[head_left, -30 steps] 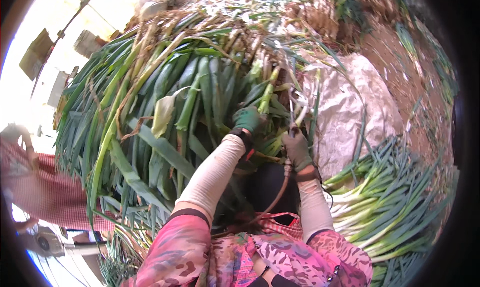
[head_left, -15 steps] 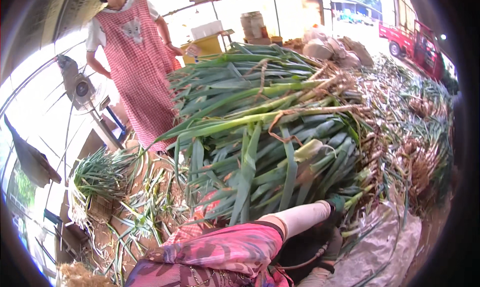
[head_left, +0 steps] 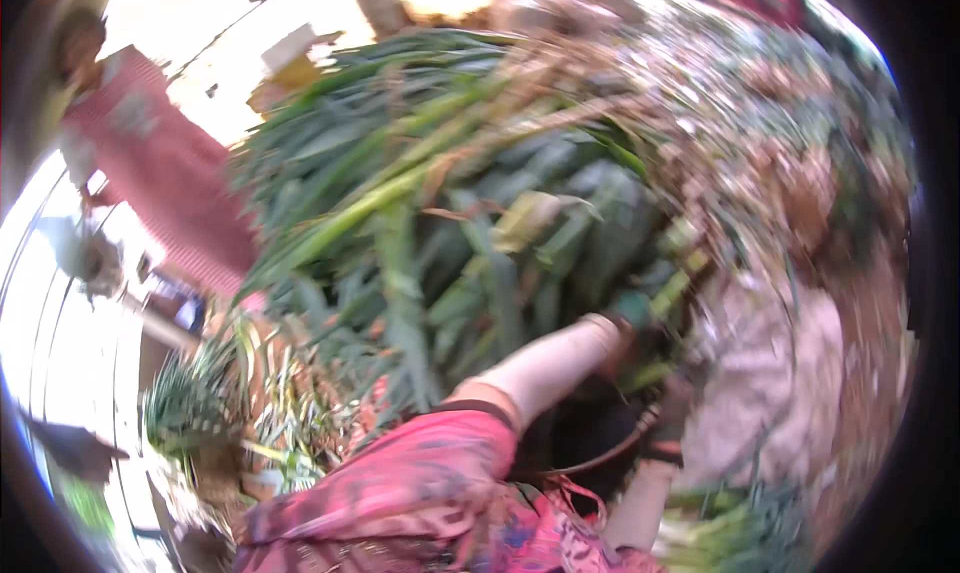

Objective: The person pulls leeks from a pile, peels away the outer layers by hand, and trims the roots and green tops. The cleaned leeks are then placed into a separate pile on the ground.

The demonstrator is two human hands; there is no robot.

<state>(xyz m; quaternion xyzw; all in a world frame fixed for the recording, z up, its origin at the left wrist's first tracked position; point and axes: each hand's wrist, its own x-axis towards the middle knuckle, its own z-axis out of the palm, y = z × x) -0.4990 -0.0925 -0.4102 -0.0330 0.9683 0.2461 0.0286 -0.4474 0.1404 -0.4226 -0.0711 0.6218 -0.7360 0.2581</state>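
A big heap of leeks [head_left: 400, 203] with long green leaves lies in front of me, their root ends to the right. My left hand [head_left: 628, 315], in a green glove, is at the heap's near right edge, against pale green leek stalks [head_left: 682, 281]. Its fingers are smeared and hidden. Below it, my right hand [head_left: 672, 418] in a dark glove sits beside a dark round thing with a curved brown rim [head_left: 610, 453]; whether it grips anything is hidden. Another leek stalk [head_left: 645, 376] lies between the two hands.
A pale plastic sack [head_left: 770, 373] lies right of my hands, with more leeks [head_left: 740, 523] below. Loose leeks and roots [head_left: 800, 173] cover the ground at right. A bunch [head_left: 190, 398] stands left. A person in a red checked apron [head_left: 165, 153] stands far left, near a fan [head_left: 95, 258].
The whole view has swung, so the heap and the person sit farther left and higher in the picture. More leeks show by my right forearm. Both hands remain near the stalk ends.
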